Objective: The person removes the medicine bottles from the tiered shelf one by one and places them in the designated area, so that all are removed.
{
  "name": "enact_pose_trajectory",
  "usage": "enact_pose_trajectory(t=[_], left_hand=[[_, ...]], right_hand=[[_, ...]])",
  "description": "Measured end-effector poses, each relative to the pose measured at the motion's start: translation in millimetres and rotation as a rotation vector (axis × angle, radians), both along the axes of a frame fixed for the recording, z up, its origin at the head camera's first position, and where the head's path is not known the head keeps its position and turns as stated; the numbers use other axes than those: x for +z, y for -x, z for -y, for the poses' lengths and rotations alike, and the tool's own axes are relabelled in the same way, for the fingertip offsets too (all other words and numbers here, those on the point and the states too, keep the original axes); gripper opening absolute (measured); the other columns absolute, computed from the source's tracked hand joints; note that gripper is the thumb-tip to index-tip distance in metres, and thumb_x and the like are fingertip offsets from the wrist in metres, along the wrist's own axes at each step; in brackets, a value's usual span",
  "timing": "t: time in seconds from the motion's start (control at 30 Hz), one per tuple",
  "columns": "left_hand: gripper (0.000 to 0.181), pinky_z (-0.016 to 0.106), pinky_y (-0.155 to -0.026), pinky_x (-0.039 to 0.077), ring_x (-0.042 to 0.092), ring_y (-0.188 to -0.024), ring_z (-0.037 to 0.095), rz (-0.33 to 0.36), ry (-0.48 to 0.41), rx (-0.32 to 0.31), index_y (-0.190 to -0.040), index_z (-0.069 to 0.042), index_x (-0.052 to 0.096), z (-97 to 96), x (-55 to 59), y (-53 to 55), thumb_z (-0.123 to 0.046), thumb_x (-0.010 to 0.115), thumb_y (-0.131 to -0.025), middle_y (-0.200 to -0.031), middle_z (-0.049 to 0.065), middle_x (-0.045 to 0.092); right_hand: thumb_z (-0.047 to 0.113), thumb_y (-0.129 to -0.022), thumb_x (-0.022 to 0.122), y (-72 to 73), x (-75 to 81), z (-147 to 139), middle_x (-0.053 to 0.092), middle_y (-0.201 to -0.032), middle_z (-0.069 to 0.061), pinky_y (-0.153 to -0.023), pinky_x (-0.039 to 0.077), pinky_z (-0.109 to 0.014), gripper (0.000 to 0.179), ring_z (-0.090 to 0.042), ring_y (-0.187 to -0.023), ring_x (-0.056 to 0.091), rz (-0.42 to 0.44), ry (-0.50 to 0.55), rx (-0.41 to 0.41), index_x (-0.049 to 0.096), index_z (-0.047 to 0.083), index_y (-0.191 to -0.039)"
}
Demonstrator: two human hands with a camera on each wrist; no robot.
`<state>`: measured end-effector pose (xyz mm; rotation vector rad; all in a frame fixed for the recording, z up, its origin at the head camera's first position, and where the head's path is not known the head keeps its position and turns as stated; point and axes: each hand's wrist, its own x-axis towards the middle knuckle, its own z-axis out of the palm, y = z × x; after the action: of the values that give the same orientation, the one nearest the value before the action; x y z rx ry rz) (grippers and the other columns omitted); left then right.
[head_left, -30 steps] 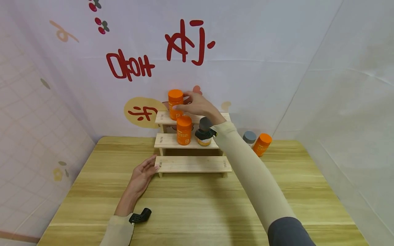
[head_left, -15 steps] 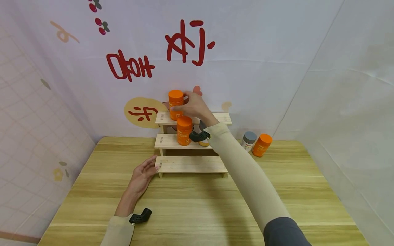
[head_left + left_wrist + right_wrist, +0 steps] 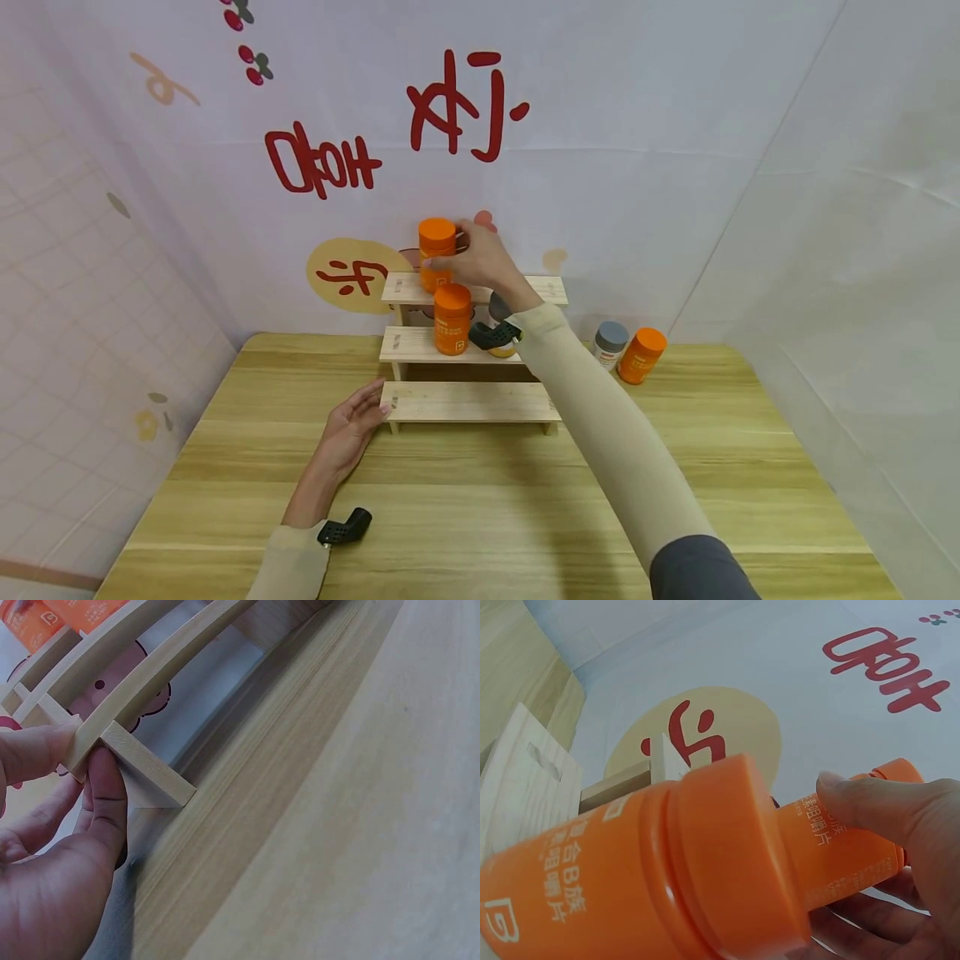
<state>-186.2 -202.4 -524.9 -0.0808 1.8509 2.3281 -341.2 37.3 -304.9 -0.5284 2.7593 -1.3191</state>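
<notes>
A three-tiered stepped stand of pale bare wood [image 3: 465,402] sits on the wood-grained surface [image 3: 450,517], and both hands are at it. At the left end of its lowest tier, the person's left hand [image 3: 352,429] reaches in from the front, palm turned toward the stand; the grip is narrow, thumb on top of the plank's end and fingertips bent underneath, pinching the wood. The right arm, in a long cream sleeve [image 3: 600,421], stretches diagonally in from the stand's front right and over its steps. At its top tier, the right hand [image 3: 483,260] bends leftward, the grip closed around an upright orange plastic bottle with an orange lid [image 3: 437,248], thumb across the near side and fingers behind. That bottle is at the top tier's left part, its base partly hidden. On the stand's middle tier are a second orange lidded bottle [image 3: 452,321], just below and in front of the held one, and a grey-lidded bottle [image 3: 498,308], partly covered by the black wrist camera [image 3: 495,335]. Right of the stand are a white grey-lidded bottle [image 3: 609,346] and another orange bottle [image 3: 642,357].
</notes>
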Motion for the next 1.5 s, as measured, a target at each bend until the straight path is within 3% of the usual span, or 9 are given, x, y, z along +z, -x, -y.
enact_pose_trajectory(t=[0.33,0.57,0.87,1.07,1.5], left_hand=[[0.067,0.015,-0.094,0.053,0.06,-0.113,0.003,-0.004,0.015,-0.002,-0.159,-0.003,0.034,-0.7,-1.9,0.9,-0.002,0.065,-0.099,-0.127,0.0,0.056],[0.066,0.015,-0.094,0.053,0.059,-0.114,0.004,-0.009,0.02,0.003,-0.158,-0.004,0.035,-2.3,-1.0,0.8,0.0,0.064,-0.098,-0.128,0.002,0.055],[0.066,0.015,-0.094,0.053,0.059,-0.113,0.003,-0.002,0.02,0.01,-0.158,-0.005,0.036,-3.2,-0.6,0.7,0.001,0.063,-0.098,-0.127,0.002,0.055],[0.067,0.015,-0.095,0.053,0.059,-0.114,0.004,-0.002,0.016,0.01,-0.159,-0.004,0.035,-3.9,-1.2,1.1,0.0,0.064,-0.098,-0.128,0.002,0.054],[0.067,0.015,-0.095,0.053,0.059,-0.114,0.004,-0.008,0.007,0.005,-0.159,-0.003,0.034,-4.1,-1.1,1.2,0.001,0.063,-0.099,-0.128,0.003,0.054]], right_hand=[[0.04,-0.088,0.081,-7.4,3.9,-15.8,0.064,-0.131,-0.005,-0.106,0.053,-0.041,0.072,-0.023,-0.118,0.061,-0.025,0.069,-0.017,0.051,0.017,-0.149],[0.041,-0.088,0.08,-15.9,7.8,-27.3,0.066,-0.128,-0.003,-0.103,0.054,-0.042,0.056,-0.022,-0.117,0.062,-0.035,0.102,-0.015,0.057,0.019,-0.135],[0.043,-0.088,0.079,-24.7,10.8,-38.4,0.062,-0.135,-0.001,-0.104,0.053,-0.044,0.066,-0.021,-0.121,0.06,-0.016,0.166,-0.035,0.052,0.027,-0.147],[0.042,-0.088,0.079,-30.1,14.1,-45.3,0.061,-0.137,-0.001,-0.1,0.054,-0.046,0.065,-0.023,-0.121,0.058,-0.017,0.216,-0.06,0.052,0.028,-0.146],[0.04,-0.089,0.08,-42.4,11.5,-63.4,0.064,-0.135,0.001,-0.108,0.048,-0.047,0.062,-0.02,-0.122,0.06,-0.065,0.317,-0.051,0.054,0.026,-0.144]])
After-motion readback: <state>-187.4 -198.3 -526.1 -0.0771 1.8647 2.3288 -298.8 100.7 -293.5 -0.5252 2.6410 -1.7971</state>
